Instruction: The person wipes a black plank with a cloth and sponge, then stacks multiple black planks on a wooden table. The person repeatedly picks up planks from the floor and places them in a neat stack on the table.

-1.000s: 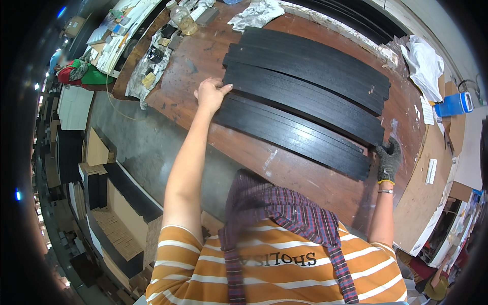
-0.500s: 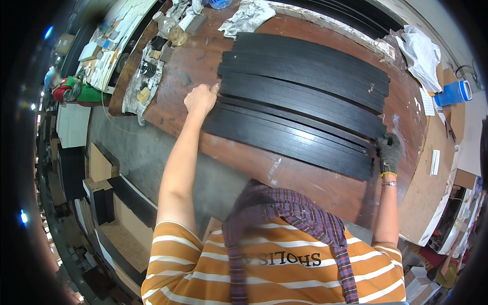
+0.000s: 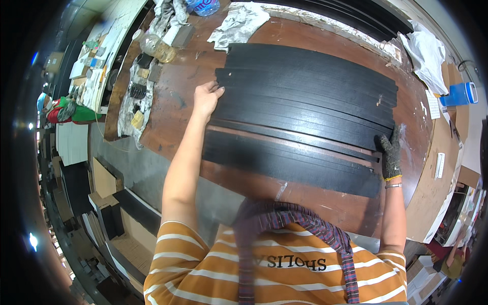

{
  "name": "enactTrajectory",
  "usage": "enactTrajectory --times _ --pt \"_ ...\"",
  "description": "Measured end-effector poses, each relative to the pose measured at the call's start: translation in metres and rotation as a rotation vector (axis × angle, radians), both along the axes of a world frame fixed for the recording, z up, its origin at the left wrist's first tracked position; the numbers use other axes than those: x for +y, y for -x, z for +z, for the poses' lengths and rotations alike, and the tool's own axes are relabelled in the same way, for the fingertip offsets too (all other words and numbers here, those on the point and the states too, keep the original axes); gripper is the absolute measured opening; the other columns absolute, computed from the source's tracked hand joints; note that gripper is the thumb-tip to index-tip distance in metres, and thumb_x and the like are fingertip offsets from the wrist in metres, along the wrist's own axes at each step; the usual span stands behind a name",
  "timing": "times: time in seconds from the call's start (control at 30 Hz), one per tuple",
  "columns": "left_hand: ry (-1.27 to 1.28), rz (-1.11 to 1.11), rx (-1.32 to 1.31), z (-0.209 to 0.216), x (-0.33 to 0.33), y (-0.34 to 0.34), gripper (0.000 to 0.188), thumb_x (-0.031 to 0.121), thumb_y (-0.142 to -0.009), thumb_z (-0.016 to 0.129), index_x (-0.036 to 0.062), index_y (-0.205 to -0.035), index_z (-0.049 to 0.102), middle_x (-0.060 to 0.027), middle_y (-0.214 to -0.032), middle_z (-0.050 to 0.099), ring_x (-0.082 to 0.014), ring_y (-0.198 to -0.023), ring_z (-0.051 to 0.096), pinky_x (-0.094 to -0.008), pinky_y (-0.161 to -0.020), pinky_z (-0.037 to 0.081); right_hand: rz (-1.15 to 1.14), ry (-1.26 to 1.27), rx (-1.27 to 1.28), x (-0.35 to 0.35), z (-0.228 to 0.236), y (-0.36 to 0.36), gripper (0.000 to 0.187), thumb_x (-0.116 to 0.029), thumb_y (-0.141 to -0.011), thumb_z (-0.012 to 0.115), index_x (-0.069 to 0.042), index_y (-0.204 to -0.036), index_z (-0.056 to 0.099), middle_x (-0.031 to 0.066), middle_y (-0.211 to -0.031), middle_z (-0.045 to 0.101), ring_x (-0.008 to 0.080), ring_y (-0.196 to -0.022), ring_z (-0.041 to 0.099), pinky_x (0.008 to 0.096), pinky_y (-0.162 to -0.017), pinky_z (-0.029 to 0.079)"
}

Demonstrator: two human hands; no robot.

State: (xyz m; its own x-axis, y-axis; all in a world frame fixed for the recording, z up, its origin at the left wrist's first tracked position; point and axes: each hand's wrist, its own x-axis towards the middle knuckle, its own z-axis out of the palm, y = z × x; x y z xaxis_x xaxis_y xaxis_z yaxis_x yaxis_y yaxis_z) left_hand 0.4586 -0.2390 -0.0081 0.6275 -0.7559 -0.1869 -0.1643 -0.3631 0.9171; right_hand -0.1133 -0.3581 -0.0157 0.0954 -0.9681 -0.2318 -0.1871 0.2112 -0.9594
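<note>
Long flat black strips (image 3: pixel 305 104) lie side by side across the brown tabletop, most of them pressed together in a wide far group. A narrow single strip (image 3: pixel 300 141) lies nearer, with thin gaps on both sides, and another black group (image 3: pixel 284 162) is closest to me. My bare left hand (image 3: pixel 206 99) is closed at the left ends of the far group, thumb and bent fingers on a strip's end; the fingertips are partly hidden. My right hand (image 3: pixel 391 155), in a dark knit glove, rests against the right ends, thumb and fingers apart.
Crumpled white cloth (image 3: pixel 238 25), a plastic bottle (image 3: pixel 157 47) and a stained sheet with small items (image 3: pixel 136 96) lie at the table's far left. A white bag (image 3: pixel 424 56) and blue jug (image 3: pixel 457 95) stand at right. Cardboard boxes (image 3: pixel 137 223) sit lower left.
Strips that had a gap between them now lie together in the far group. A wider gap shows before the nearest group. The right-hand fingers have spread and point away from me.
</note>
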Motion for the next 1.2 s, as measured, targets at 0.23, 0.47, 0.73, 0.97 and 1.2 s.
enactTrajectory --times 0.23,0.47,0.73,0.97,1.2 --pt "-0.131 -0.073 -0.797 0.025 -0.08 -0.053 0.043 0.024 -0.084 0.069 0.0037 -0.121 0.066 -0.0173 -0.121 0.067 -0.0316 -0.112 0.064 -0.0394 -0.096 0.049 -0.01 0.13 0.187 -0.081 0.004 0.014 0.069 -0.016 -0.092 0.065 0.0 -0.151 0.032 0.018 -0.152 0.039 0.0265 -0.137 0.042 0.0344 -0.111 0.038" --pt "-0.181 -0.266 -0.91 0.0 -0.199 -0.076 0.064 0.032 -0.085 0.071 0.0154 -0.142 0.05 -0.0169 -0.147 0.047 -0.0367 -0.127 0.052 -0.0427 -0.104 0.044 0.047 0.034 -0.164 -0.18 0.002 -0.027 0.065 -0.01 -0.089 0.066 -0.003 -0.148 0.04 0.0147 -0.149 0.043 0.0246 -0.133 0.045 0.0342 -0.107 0.042" --pt "-0.531 -0.139 -1.218 0.031 -0.123 -0.14 0.033 0.012 -0.086 0.06 0.0081 -0.118 0.069 -0.0213 -0.122 0.062 -0.037 -0.113 0.059 -0.0475 -0.096 0.046 0.257 0.297 0.454 -0.167 0.009 -0.033 0.054 -0.008 -0.082 0.069 -0.006 -0.134 0.057 0.011 -0.139 0.056 0.0234 -0.13 0.05 0.0326 -0.111 0.035" --pt "-0.095 -0.161 -0.24 0.024 -0.072 -0.055 0.066 0.037 -0.099 0.058 -0.0035 -0.147 0.037 -0.0201 -0.155 0.036 -0.0282 -0.144 0.033 -0.0367 -0.117 0.026 0.195 0.378 0.529 -0.14 0.003 -0.027 0.058 -0.011 -0.082 0.071 -0.007 -0.137 0.054 0.0128 -0.142 0.054 0.0271 -0.134 0.047 0.0355 -0.113 0.034" --pt "0.083 -0.3 0.032 0.0 -0.113 -0.025 0.075 0.001 -0.087 0.067 -0.0103 -0.149 0.026 -0.0229 -0.158 0.026 -0.0278 -0.149 0.023 -0.0339 -0.119 0.02 0.198 0.377 0.604 -0.136 -0.001 -0.026 0.057 -0.019 -0.083 0.071 -0.006 -0.137 0.054 0.0166 -0.142 0.052 0.0307 -0.135 0.045 0.0375 -0.113 0.033"
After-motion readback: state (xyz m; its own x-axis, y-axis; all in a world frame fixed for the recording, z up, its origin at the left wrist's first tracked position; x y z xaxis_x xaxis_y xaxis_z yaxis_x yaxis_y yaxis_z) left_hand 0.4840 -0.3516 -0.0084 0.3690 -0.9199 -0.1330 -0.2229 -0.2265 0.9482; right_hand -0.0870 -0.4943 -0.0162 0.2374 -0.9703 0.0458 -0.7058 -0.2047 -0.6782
